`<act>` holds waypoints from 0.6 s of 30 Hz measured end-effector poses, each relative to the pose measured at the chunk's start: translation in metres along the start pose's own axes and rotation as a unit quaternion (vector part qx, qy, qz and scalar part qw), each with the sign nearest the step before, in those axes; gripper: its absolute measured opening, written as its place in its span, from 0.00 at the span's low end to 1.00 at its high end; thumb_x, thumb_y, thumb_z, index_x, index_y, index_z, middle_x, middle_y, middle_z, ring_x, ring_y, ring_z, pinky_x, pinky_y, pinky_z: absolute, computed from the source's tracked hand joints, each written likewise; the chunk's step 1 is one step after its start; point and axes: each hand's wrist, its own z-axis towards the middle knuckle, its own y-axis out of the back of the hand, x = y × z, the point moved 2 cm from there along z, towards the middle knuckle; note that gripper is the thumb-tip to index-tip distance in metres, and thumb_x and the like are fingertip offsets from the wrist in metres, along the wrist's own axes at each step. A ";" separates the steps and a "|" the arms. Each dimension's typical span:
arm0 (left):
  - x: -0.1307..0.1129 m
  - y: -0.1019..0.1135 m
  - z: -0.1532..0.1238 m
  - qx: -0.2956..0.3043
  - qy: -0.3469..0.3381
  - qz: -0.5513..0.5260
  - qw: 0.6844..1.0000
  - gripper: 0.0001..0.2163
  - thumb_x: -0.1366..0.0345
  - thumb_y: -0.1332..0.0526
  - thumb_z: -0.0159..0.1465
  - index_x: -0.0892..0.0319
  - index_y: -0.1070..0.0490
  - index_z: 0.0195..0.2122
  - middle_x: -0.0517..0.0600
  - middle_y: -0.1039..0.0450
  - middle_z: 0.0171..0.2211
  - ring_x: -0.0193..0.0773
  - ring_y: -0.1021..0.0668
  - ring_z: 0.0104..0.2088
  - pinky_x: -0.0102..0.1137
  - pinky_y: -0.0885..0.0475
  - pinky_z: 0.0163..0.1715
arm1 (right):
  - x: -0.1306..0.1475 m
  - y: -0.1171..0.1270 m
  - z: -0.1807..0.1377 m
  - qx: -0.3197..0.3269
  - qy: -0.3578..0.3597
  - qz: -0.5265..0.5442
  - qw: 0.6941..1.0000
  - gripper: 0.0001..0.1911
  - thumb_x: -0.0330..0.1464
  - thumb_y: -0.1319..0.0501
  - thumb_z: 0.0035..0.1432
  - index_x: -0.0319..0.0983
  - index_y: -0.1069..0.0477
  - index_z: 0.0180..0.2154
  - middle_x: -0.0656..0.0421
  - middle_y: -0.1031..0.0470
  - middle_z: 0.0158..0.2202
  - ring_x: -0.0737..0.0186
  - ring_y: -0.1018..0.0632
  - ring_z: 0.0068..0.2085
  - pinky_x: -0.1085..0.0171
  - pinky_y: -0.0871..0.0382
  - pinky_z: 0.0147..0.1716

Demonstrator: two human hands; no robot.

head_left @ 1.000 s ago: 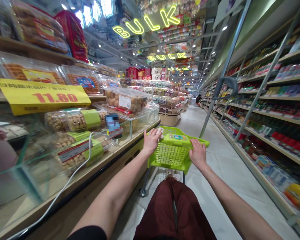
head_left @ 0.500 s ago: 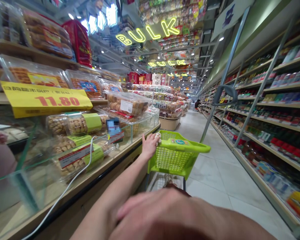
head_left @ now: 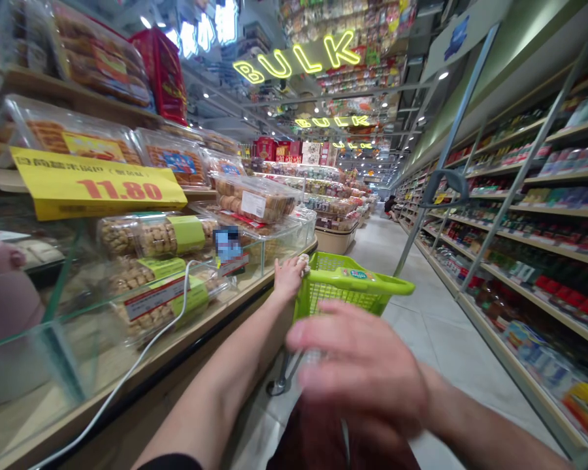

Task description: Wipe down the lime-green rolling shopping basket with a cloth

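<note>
A lime-green shopping cart stands in the aisle ahead of me. My left hand is closed on the left end of the cart's handle, with something pale bunched under the fingers. My right hand is off the cart and close to the camera, blurred by motion, fingers stretched out and pointing left, nothing in it. It hides the lower part of the cart's basket. My dark red trousers show below it.
A glass-fronted counter of boxed biscuits runs along my left, with a yellow 11.80 price sign and a white cable. Stocked shelves line the right. A tiled aisle runs ahead; a person crouches far down it.
My right hand let go of the cart handle, swung back close to the camera and now moves left in front of the cart. My left hand stayed on the handle.
</note>
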 end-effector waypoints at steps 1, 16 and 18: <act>0.000 0.001 0.001 -0.002 -0.003 0.002 1.000 0.16 0.70 0.50 0.61 0.50 0.35 0.49 0.50 0.36 0.53 0.44 0.35 0.52 0.55 0.55 0.54 | -0.024 -0.002 -0.007 -0.039 -0.039 -0.021 0.998 0.20 0.32 0.55 0.60 0.44 0.39 0.53 0.58 0.30 0.47 0.64 0.30 0.49 0.58 0.38 0.52; -0.022 -0.019 0.010 -0.028 -0.005 0.027 0.999 0.17 0.71 0.49 0.61 0.48 0.36 0.50 0.49 0.39 0.56 0.43 0.39 0.56 0.54 0.57 0.55 | -0.201 -0.093 -0.165 0.074 -0.460 -0.240 0.851 0.22 0.35 0.53 0.59 0.40 0.41 0.54 0.52 0.39 0.57 0.51 0.40 0.57 0.44 0.48 0.53; -0.018 -0.017 0.012 -0.030 0.033 0.030 0.999 0.17 0.70 0.49 0.60 0.48 0.36 0.50 0.49 0.40 0.56 0.44 0.39 0.56 0.54 0.56 0.55 | -0.199 -0.096 -0.163 0.057 -0.462 -0.244 0.851 0.22 0.35 0.53 0.59 0.40 0.41 0.54 0.51 0.39 0.56 0.50 0.40 0.57 0.44 0.49 0.53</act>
